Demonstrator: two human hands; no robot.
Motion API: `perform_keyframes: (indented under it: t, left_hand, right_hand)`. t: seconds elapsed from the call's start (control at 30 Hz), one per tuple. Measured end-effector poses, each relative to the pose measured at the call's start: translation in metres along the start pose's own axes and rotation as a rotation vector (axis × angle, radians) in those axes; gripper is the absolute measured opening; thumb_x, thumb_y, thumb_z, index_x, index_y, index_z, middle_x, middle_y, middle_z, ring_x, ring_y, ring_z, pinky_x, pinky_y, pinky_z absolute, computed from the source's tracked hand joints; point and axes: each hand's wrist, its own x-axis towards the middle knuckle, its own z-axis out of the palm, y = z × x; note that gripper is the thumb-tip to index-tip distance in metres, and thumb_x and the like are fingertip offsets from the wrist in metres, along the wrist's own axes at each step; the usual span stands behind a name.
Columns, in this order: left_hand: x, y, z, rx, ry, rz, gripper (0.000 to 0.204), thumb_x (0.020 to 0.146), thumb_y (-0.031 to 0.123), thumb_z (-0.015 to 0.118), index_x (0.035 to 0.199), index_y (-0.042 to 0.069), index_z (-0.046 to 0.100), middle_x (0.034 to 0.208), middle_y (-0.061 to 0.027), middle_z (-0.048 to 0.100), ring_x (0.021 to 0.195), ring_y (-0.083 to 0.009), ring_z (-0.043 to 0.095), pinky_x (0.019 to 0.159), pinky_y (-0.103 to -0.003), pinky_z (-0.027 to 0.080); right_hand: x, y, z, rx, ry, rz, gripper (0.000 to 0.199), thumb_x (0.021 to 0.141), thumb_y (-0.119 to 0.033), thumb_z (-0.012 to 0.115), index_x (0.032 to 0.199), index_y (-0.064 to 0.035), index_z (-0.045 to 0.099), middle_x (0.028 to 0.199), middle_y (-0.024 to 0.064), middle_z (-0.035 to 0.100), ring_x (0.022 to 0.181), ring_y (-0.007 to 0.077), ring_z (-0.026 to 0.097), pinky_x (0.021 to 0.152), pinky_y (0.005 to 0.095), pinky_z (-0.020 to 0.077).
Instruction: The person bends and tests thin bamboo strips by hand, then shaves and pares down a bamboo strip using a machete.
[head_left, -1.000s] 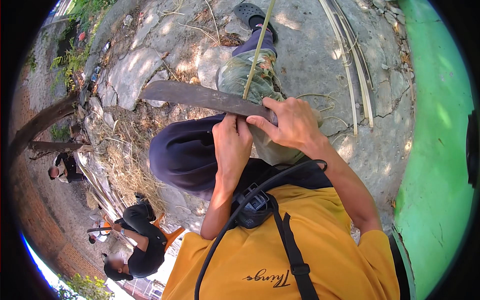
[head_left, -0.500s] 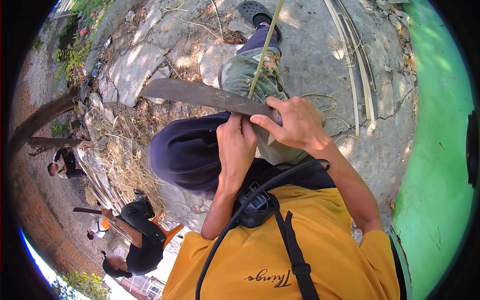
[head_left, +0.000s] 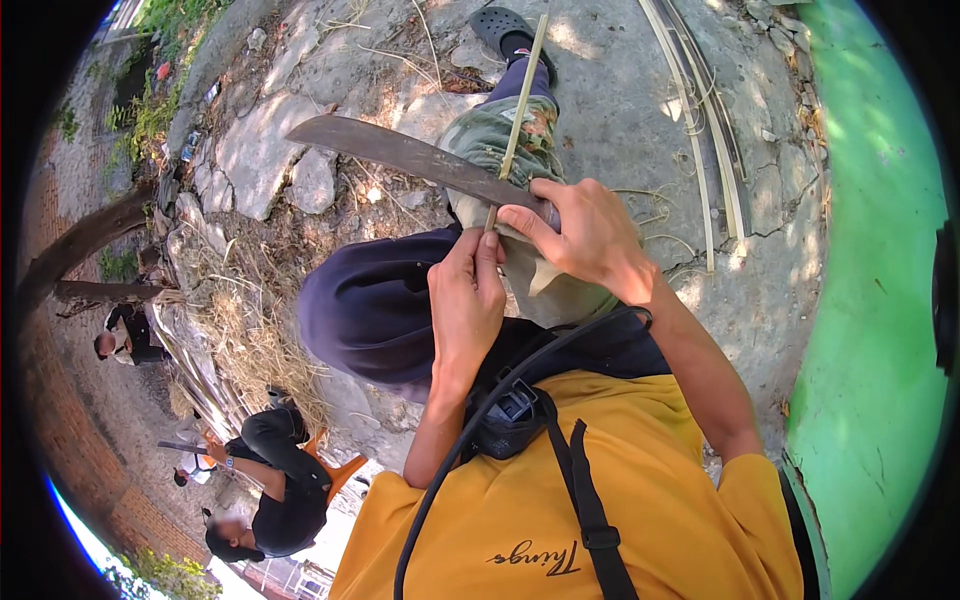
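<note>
— Pale, thin and stiff, that bamboo strip (head_left: 521, 100) runs almost straight away from you, from your hands out over your knee toward the dark clog (head_left: 503, 27) on your foot.

— And the blade?

— Your big knife (head_left: 400, 152) lies across it, dull grey steel with a worn, mottled face, its point out to your left. Your right hand (head_left: 590, 235) is clenched round the handle, so the edge meets the strip just beside those fingers.

— Which hand is nearer the strip?

— Your left hand (head_left: 465, 300); its thumb and fingers pinch the strip's near end, right under the blade. Both hands touch at that crossing, above your lap. More pale slats (head_left: 700, 110) lie well apart on the cracked concrete ground (head_left: 620, 90) to your right.
</note>
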Motion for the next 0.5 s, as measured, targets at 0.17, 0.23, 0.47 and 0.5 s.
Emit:
perform_keyframes:
  t: [0.17,0.23,0.47,0.5]
  left_hand:
    - [0.004,-0.006,-0.001,-0.155,0.044,0.008,0.027,0.111,0.014,0.054,0.094,-0.003,0.064,0.073,-0.0096,0.061,0.064,-0.0116,0.05,0.058,-0.034,0.041]
    - [0.0,-0.004,-0.008,-0.146,-0.066,-0.083,0.028,0.112,0.015,0.054,0.094,-0.003,0.064,0.071,-0.0049,0.056,0.064,-0.0092,0.045,0.057,-0.032,0.037]
    - [-0.014,-0.012,-0.01,-0.178,-0.077,-0.149,0.03,0.113,0.017,0.053,0.092,-0.002,0.062,0.071,-0.0019,0.051,0.065,-0.0077,0.041,0.056,-0.031,0.034]
    - [-0.014,-0.012,-0.01,-0.18,-0.076,-0.152,0.029,0.113,0.017,0.053,0.092,-0.002,0.062,0.071,-0.0016,0.051,0.065,-0.0076,0.041,0.056,-0.031,0.034]
  right_hand:
    - [-0.006,-0.001,0.004,-0.021,-0.031,-0.065,0.069,0.096,-0.063,0.069,0.092,0.0056,0.077,0.063,0.0225,0.068,0.06,0.042,0.07,0.059,0.0485,0.0557]
    - [-0.003,0.0,0.002,-0.022,-0.025,-0.034,0.069,0.095,-0.064,0.07,0.093,0.0046,0.078,0.065,0.0224,0.069,0.062,0.0416,0.071,0.06,0.0491,0.0563]
    - [-0.012,0.0,0.009,-0.104,0.014,-0.094,0.066,0.094,-0.064,0.07,0.094,0.0016,0.078,0.066,0.021,0.07,0.064,0.0418,0.072,0.062,0.05,0.0573]
    - [-0.013,0.001,0.01,-0.113,0.018,-0.093,0.066,0.094,-0.064,0.07,0.095,0.0015,0.079,0.066,0.0208,0.07,0.064,0.0419,0.072,0.062,0.0504,0.0572]
